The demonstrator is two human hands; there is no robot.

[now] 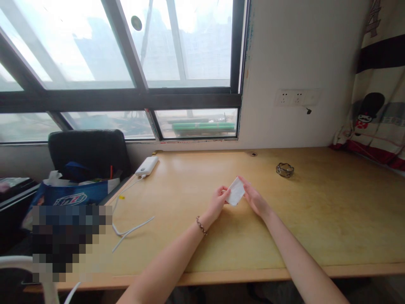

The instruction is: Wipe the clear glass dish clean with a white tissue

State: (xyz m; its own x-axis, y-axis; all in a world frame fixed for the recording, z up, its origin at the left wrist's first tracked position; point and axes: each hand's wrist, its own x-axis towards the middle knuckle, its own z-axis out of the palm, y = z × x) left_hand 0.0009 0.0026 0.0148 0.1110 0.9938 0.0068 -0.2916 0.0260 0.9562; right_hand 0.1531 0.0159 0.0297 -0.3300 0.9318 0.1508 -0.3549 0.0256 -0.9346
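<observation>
A small white folded paper, perhaps a tissue [236, 192], is held between my two hands above the middle of the wooden table. My left hand [219, 200] pinches its left corner, thumb on top. On the other side, my right hand [254, 198] grips the right edge, with its fingertips at the upper corner. The fingers behind the paper are partly hidden. A braided bracelet [201, 226] circles my left wrist.
A dark ring-shaped band [284, 169] lies on the table [332, 219] at the right. At the back left is a white power bank [147, 166] with a white cable [133, 228]. A black chair [90, 147] and blue bag [79, 194] stand left. A curtain [379, 101] hangs right.
</observation>
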